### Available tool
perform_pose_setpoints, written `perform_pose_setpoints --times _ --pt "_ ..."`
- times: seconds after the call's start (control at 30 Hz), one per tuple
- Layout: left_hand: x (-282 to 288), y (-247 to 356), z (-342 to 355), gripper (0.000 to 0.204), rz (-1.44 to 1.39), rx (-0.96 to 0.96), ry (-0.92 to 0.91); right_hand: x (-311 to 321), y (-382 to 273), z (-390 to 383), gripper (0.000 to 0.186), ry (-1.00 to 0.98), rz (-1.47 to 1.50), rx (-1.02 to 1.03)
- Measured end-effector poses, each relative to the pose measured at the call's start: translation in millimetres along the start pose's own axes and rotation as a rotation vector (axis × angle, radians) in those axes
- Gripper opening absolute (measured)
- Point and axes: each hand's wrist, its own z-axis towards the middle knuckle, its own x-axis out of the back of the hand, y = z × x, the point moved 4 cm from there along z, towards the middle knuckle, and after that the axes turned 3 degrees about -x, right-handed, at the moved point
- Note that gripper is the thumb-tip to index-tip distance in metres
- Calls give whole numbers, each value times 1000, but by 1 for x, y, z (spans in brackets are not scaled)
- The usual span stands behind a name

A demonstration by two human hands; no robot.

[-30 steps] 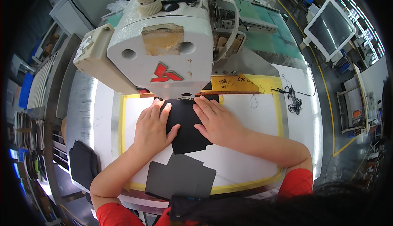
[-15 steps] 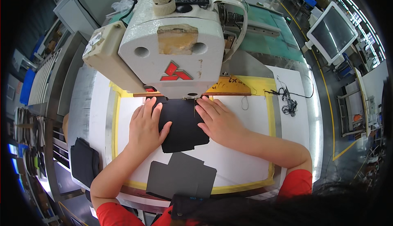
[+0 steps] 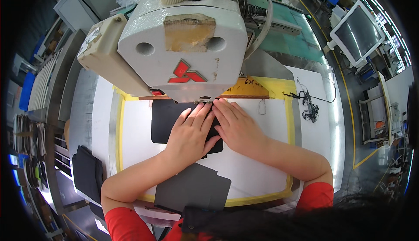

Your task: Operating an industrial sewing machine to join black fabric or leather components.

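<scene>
A flat black piece of material (image 3: 161, 125) lies under the front of a white industrial sewing machine head (image 3: 144, 68). My left hand (image 3: 190, 134) rests on it, palm down with fingers stretched forward. Beside it my right hand (image 3: 240, 129) also lies flat over the piece's right side, its fingers straight. Both sets of fingertips nearly meet just below the needle area, which the machine head partly hides. Closer to me, a dark grey flat panel with stepped edges (image 3: 187, 188) lies partly under my left forearm.
Yellow tape (image 3: 118, 140) borders the white work surface (image 3: 257, 171). A wooden strip with a yellow plate (image 3: 246, 88) runs behind my hands. Tangled black thread (image 3: 309, 105) lies to the right. Folded black pieces (image 3: 87, 171) are at the left edge. A monitor (image 3: 358, 34) stands far right.
My left hand has slid right across the black piece to sit beside my right hand, uncovering the piece's left part. My right hand has barely moved. The view has shifted slightly.
</scene>
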Motion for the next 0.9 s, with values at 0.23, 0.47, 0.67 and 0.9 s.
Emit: perform_pose_setpoints --times 0.23,0.47,0.67,0.9 --pt "1 0 0 60 28 4 22 4 -2 -2 45 20 -129 11" --pt "-1 -2 0 58 59 -9 8 6 17 14 32 121 -23 -19" --pt "-2 -2 1 56 44 -24 61 10 44 55 22 111 112 -138" --pt "-7 -3 -1 55 54 -51 52 12 39 64 17 89 159 -33"
